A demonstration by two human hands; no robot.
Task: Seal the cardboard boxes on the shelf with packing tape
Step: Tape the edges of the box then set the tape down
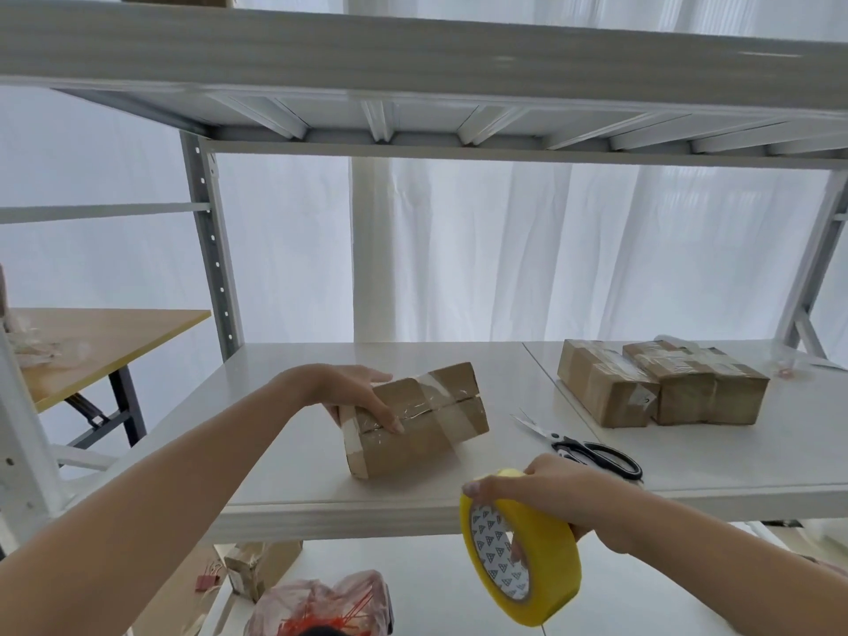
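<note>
One box [436, 433] held by left hand [353, 397] | right hand [550, 493] grips tape roll [541, 530]

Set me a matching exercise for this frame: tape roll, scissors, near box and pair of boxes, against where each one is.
Things:
1 tape roll
2 scissors
3 near box
4 pair of boxes

Places:
A lying free on the shelf
B gripped by the left hand
C side by side at the shelf's back right
D held by the right hand, off the shelf's front edge

Pairs: 1-D, 2-A, 3-B, 4-C
</note>
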